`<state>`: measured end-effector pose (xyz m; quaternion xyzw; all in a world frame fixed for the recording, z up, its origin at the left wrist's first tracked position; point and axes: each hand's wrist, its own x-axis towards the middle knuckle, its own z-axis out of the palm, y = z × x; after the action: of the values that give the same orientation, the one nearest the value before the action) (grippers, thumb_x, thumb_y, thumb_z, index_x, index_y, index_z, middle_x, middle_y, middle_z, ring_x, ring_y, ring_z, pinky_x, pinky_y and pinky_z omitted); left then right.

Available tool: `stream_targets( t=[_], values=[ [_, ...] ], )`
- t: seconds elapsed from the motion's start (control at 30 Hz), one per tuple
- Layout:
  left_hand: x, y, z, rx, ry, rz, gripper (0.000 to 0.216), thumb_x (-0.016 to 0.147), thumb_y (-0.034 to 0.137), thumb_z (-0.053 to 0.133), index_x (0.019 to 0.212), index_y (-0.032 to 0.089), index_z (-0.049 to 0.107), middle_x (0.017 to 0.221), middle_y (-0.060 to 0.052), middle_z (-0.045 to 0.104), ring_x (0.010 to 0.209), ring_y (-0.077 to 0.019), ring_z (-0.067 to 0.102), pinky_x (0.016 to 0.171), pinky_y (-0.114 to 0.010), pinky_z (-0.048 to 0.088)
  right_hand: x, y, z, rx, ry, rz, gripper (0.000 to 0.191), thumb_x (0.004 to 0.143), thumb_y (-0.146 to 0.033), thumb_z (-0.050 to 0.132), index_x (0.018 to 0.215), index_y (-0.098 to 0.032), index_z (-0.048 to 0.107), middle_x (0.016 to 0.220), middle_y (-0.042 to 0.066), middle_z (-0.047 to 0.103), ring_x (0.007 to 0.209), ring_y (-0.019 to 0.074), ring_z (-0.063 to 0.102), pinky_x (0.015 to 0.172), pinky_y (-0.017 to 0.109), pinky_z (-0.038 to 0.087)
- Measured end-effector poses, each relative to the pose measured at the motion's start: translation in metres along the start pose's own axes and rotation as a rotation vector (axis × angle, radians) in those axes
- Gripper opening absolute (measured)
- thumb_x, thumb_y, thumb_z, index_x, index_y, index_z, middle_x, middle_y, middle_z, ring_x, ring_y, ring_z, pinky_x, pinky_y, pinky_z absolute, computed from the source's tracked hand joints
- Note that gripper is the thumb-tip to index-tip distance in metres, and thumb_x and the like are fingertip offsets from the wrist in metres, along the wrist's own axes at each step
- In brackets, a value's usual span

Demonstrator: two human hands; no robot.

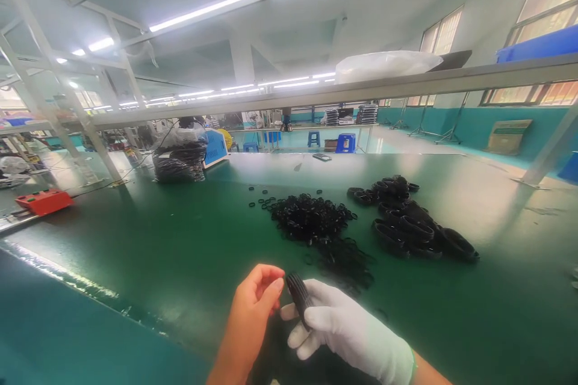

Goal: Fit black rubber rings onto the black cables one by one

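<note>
My right hand (336, 325), in a white glove, is closed around a black ribbed piece (298, 296), which looks like a rubber ring seen from its edge. Bare and just left of it, my left hand (255, 301) has thumb and forefinger pinched together close to the ribbed piece. Whatever may be between those fingertips is too small to make out. Beyond my hands lies a heap of small black rings (311, 216), with thinner black loops (347, 261) spilling toward me. To the right is a pile of larger black rings (406, 225).
A green tabletop (180, 252) carries everything. At its far left stand a black plastic-wrapped bundle (178, 156), a blue box-shaped device (215, 147) and a red device (44, 201). Overhead, a shelf beam (311, 91) crosses, with a white bag (386, 66) on it.
</note>
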<state>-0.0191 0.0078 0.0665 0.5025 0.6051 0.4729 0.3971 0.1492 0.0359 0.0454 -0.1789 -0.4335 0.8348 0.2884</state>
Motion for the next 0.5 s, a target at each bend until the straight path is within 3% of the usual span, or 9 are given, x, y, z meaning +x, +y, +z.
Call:
stream_targets(
  t=[0.1,0.2,0.33,0.5],
  values=[
    [0.001,0.001,0.002,0.044,-0.029,0.054,0.025,0.077,0.022,0.056,0.101,0.019,0.061,0.089,-0.002,0.062,0.072,-0.0138,0.056,0.069,-0.026,0.045,0.0,-0.002,0.004,-0.041,0.046,-0.012,0.045,0.066,-0.031,0.07,0.104,-0.012,0.053,0.102,0.01,0.054,0.075,0.0163,0.062,0.067,0.031,0.048],
    [0.003,0.0,0.006,0.102,-0.067,0.116,0.021,0.077,0.018,0.053,0.096,0.019,0.063,0.08,-0.001,0.062,0.068,-0.0147,0.058,0.067,-0.026,0.047,-0.001,-0.005,0.007,-0.101,0.077,0.006,0.043,0.064,-0.028,0.07,0.101,-0.012,0.054,0.1,0.009,0.054,0.076,0.017,0.061,0.068,0.032,0.048],
    [0.007,-0.001,0.011,0.201,-0.016,0.219,0.019,0.078,0.016,0.048,0.086,0.02,0.064,0.082,-0.001,0.064,0.074,-0.0163,0.06,0.068,-0.026,0.048,-0.001,-0.006,0.007,-0.135,0.114,0.029,0.048,0.06,-0.022,0.071,0.103,-0.013,0.053,0.101,0.009,0.055,0.08,0.019,0.061,0.072,0.034,0.048],
    [0.011,0.003,0.008,0.251,-0.09,0.198,0.025,0.078,0.016,0.05,0.099,0.022,0.063,0.089,-0.001,0.064,0.074,-0.0151,0.06,0.072,-0.028,0.048,0.0,-0.004,-0.001,0.012,0.008,0.003,0.043,0.064,-0.026,0.068,0.103,-0.012,0.054,0.098,0.008,0.054,0.077,0.0168,0.062,0.068,0.03,0.049]
  ],
)
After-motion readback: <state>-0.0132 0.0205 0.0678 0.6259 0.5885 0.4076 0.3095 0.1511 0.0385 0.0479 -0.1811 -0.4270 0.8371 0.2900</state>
